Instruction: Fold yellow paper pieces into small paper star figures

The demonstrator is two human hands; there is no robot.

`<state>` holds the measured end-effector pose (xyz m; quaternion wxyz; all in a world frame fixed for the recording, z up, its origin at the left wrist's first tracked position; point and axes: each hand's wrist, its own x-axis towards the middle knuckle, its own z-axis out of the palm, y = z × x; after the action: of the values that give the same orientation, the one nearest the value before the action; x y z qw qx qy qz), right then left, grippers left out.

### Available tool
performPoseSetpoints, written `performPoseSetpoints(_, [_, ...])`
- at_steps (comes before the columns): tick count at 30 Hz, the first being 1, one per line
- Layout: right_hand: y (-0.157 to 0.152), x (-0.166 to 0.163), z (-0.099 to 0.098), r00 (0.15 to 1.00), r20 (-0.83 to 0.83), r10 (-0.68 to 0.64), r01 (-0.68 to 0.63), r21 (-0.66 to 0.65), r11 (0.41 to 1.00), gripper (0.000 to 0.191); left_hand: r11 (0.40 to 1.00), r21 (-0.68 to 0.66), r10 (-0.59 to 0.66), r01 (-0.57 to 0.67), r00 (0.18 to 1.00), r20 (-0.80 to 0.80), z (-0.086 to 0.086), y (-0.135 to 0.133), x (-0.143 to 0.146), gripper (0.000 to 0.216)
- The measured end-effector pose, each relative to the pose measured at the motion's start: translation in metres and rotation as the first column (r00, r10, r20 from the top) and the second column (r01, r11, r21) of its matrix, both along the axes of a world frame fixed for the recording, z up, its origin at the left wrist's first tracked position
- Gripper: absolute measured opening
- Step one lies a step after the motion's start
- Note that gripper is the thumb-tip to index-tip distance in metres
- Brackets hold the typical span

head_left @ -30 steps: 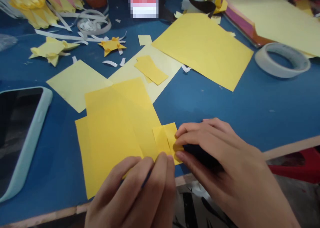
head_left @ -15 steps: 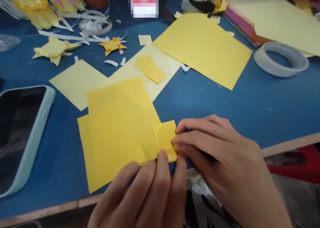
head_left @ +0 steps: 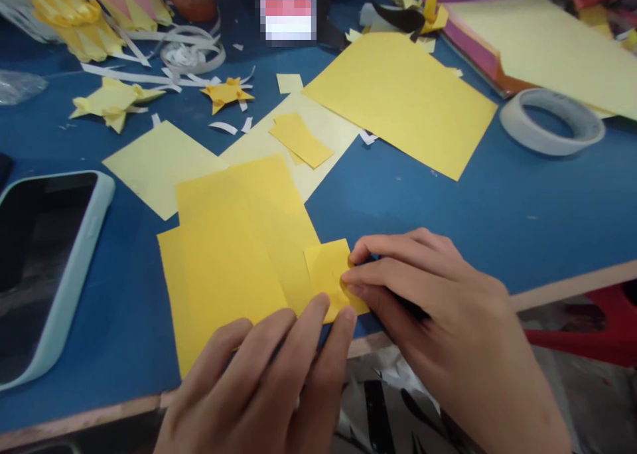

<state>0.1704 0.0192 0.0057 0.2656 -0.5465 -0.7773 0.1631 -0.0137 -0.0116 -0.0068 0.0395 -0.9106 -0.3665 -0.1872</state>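
Observation:
A small folded yellow paper piece (head_left: 328,271) lies near the table's front edge, on top of a stack of yellow square sheets (head_left: 233,268). My left hand (head_left: 269,381) lies with its fingertips pressed on the piece's lower edge. My right hand (head_left: 438,321) pinches the piece's right side between fingertips held close together. Part of the piece is hidden under my fingers.
A phone in a pale blue case (head_left: 44,268) lies at the left. A large yellow sheet (head_left: 403,99), pale yellow squares (head_left: 159,165), folded paper stars (head_left: 226,92), white paper strips and a tape roll (head_left: 552,119) lie farther back. A coloured paper pile (head_left: 537,42) sits at the back right.
The small piece, open with a centre crease a second ago, is now folded flat. My left fingers slid along its lower edge; my right hand stayed pinching its right side.

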Motion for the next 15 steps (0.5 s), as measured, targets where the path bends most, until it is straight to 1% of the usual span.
performPoseSetpoints(2, [0.0006,-0.0003,-0.0005,1.0,-0.002,-0.002,0.002,0.014,1.0,0.018,1.0,-0.005,0.002,-0.002,1.0,0.017,-0.0008,0.0001,-0.0033,0.03])
performPoseSetpoints(7, [0.0008,-0.0008,0.0002,1.0,0.0,-0.001,0.001,0.009,1.0,0.019,0.998,0.013,0.059,-0.061,0.993,0.102,-0.0023,0.0015,-0.0043,0.028])
performPoseSetpoints(12, [-0.0007,-0.0021,0.0016,1.0,0.016,-0.004,0.004,0.004,1.0,0.019,0.998,-0.032,0.059,-0.057,0.996,0.063,0.003,0.0023,-0.0094,0.026])
performPoseSetpoints(15, [-0.0005,-0.0026,0.0017,0.999,0.042,0.007,-0.007,0.004,1.0,0.02,0.998,-0.027,0.061,-0.06,0.997,0.056,0.0041,0.0019,-0.0105,0.026])
